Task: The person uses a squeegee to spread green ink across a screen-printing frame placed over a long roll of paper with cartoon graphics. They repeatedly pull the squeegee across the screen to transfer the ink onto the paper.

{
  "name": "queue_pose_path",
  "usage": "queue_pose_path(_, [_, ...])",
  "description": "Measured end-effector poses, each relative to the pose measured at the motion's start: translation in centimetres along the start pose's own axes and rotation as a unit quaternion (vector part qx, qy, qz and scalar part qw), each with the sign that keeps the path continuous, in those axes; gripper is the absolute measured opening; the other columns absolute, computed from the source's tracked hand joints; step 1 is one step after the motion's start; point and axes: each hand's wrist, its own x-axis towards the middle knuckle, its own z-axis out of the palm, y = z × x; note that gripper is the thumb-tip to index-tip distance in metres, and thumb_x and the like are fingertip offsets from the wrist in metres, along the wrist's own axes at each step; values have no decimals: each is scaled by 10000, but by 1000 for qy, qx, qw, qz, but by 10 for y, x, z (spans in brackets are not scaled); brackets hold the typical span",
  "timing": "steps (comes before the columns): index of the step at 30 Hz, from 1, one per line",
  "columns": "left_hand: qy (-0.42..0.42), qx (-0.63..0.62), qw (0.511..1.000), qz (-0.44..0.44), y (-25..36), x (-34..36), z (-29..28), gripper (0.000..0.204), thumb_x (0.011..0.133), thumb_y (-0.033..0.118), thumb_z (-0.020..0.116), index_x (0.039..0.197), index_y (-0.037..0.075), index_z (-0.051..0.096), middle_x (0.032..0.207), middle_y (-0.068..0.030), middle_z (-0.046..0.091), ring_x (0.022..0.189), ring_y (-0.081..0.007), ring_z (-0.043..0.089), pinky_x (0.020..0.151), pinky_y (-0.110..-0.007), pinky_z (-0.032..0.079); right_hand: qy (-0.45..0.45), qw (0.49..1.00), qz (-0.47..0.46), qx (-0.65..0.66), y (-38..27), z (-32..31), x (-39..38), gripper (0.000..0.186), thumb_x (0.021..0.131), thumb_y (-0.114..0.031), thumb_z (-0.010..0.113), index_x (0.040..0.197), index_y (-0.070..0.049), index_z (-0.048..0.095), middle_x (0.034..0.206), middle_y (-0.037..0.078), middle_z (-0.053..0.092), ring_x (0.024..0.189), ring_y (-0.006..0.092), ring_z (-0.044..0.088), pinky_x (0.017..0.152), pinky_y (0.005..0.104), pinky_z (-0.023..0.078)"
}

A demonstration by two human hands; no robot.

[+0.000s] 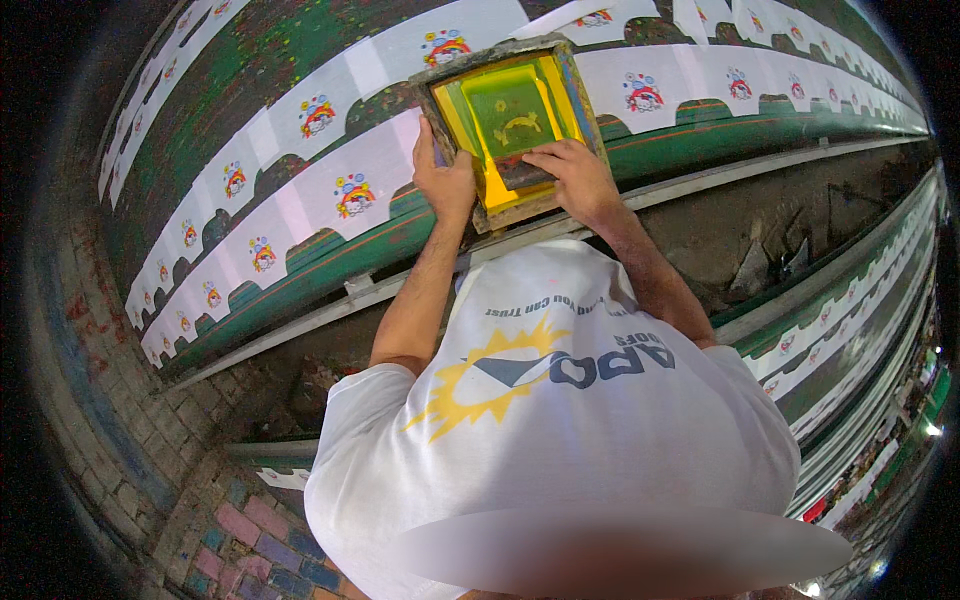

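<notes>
A person in a white shirt [600, 430] leans over a green table [650, 155], both hands at a frame [489, 59] that lies at 12 o'clock over white strips [385, 150]. The left hand [446, 184] clasps the frame at its 8 o'clock side, thumb inward. The right hand [582, 185] comes in from 4 o'clock and grasps a squeegee [524, 174], fingers laid across it; how its thumb sits cannot be told. The squeegee lies toward 6 o'clock inside the frame, its long axis running roughly 9 to 3, the right end angled slightly toward 2. It sits between 9 and 10 o'clock from the right hand, the nearer one, and near 3 o'clock from the left, which does not touch it. Yellow ink [553, 85] shows at the frame's 1 o'clock side
</notes>
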Motion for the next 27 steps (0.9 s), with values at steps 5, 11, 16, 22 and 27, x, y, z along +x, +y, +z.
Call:
queue_pose_path(5, [15,-19,999,47,47,-22,80,793,789,-41,721,1560,-35,535,1519,-238,627,1406,-376,594,1203,-438,438,28,1000,-9,-5,68,-55,-28,567,831,42,618,1361,-126,730,1378,68,689,1275,321,615,1127,439,513])
queue_pose_path(11, [12,-20,996,85,87,-41,187,767,807,-17,722,1549,-63,531,1528,-263,611,1435,-388,567,1217,-456,417,55,998,4,-8,157,-111,-64,595,783,97,647,1333,-110,742,1358,66,692,1260,323,617,1129,434,512])
queue_pose_path(16, [5,4,999,48,92,-45,223,770,812,-12,740,1551,-62,532,1499,-272,631,1399,-389,604,1195,-445,445,54,998,7,24,193,-125,-70,591,791,114,612,1326,-98,743,1344,80,696,1265,332,612,1129,445,508])
queue_pose_path(22, [-27,-5,1000,-13,84,-38,224,791,809,-51,723,1571,-62,512,1496,-246,649,1333,-309,659,1139,-391,493,52,999,-10,10,199,-118,-66,530,831,45,649,1331,-109,736,1295,71,694,1238,322,619,1093,445,525])
queue_pose_path(27, [-39,-67,995,-55,91,-38,224,792,808,-93,683,1577,-87,491,1506,-207,648,1311,-238,660,1122,-336,496,35,999,-14,-14,199,-120,-62,518,847,16,667,1342,-121,728,1297,65,691,1232,311,618,1072,444,531])
